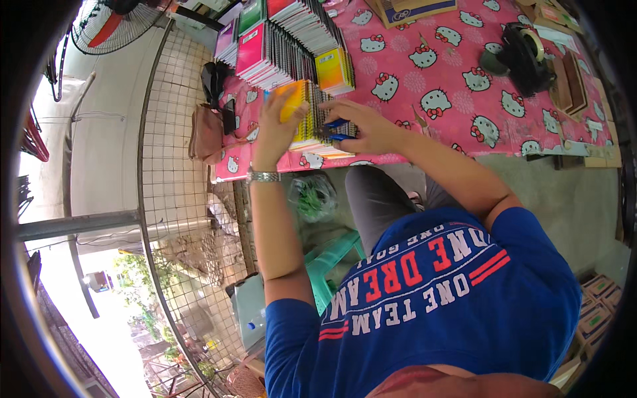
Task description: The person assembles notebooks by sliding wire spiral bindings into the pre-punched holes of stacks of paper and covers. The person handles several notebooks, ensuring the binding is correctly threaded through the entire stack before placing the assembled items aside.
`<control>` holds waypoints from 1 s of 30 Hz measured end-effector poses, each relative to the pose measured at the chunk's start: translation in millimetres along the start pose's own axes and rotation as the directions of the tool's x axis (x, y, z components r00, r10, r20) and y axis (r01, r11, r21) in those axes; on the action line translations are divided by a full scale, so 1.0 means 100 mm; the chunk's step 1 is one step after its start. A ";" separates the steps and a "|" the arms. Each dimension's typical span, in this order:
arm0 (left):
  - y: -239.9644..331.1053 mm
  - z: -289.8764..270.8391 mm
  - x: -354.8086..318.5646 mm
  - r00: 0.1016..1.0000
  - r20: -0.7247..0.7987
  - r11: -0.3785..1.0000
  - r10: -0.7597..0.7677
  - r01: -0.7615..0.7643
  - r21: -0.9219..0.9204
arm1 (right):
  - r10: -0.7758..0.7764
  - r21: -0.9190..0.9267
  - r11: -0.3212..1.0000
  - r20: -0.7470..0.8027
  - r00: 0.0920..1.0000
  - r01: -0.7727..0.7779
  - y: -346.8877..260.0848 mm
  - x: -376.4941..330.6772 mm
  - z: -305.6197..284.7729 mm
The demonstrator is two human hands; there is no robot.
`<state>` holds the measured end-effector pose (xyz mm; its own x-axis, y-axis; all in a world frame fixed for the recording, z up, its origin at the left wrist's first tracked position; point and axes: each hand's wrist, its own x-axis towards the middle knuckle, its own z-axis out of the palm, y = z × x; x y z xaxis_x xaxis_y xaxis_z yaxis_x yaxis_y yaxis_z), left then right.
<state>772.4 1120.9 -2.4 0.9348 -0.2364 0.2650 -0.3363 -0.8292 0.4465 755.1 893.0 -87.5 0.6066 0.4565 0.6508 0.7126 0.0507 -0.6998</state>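
Observation:
My left hand [279, 123] grips the edge of a yellow spiral notebook [293, 99] on top of a stack of spiral notebooks [317, 129] at the near edge of the table. My right hand [365, 126] lies on the same stack and holds a small blue tool [337, 129] against the wire binding. A metal watch [263, 176] is on my left wrist. The tool's shape is mostly hidden by my fingers.
A pink patterned tablecloth [451, 79] covers the table. Rows of coloured notebooks [285, 40] lie at the far left, a black tape dispenser [527, 60] at the right, cardboard [411, 10] at the back. A wire mesh fence [172, 199], a brown bag [204, 132] and a green stool [335, 255] are near.

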 end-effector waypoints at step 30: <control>0.07 0.23 -0.12 0.999 0.001 0.999 -0.033 0.033 -0.023 | 0.312 0.203 0.923 0.101 0.945 -0.327 0.10 -0.15 0.10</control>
<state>761.0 1105.9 -22.1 0.9455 -0.2091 0.2495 -0.3076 -0.8246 0.4748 749.9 895.3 -107.1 0.7597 0.5370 0.3667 0.3879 0.0784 -0.9184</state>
